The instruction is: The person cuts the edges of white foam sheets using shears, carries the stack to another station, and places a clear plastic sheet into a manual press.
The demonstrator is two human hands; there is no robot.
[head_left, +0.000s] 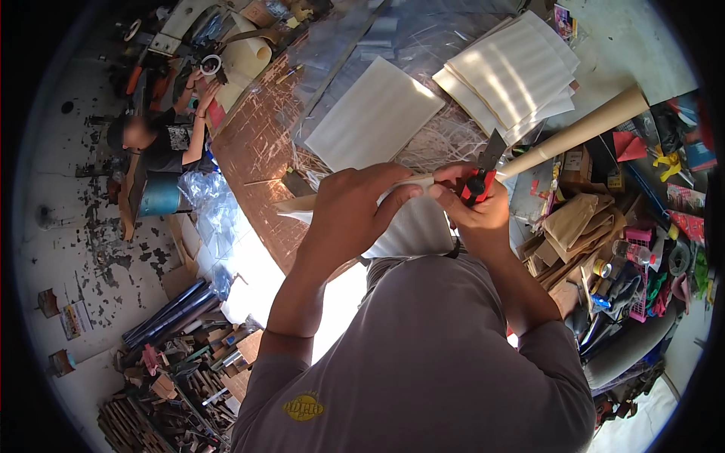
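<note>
**Firm Grip at Close Quarters**

A scuffed brown desk [253, 147] fills the middle of the scene, its left edge slanting toward a brightly lit floor; the wood shows widest along that edge. Past its upper-left side, a co-worker [162, 143] reaches out with both arms. A long cardboard tube [581, 128] angles away to the right, narrowing the room there. A stack of pale sheets [513, 72] lies fanned, corners uneven, with a loose sheet [377, 113] flat just beside it. The held sheet [414, 230] hangs close before the person's body — its upper edge clamped between the thumb and fingers of the left hand [359, 204]. The right hand [483, 208] has its fingers curled around a red-and-black cutting tool [478, 185], blade pointing away from the body; whether its thumb touches the sheet cannot be told.
</note>
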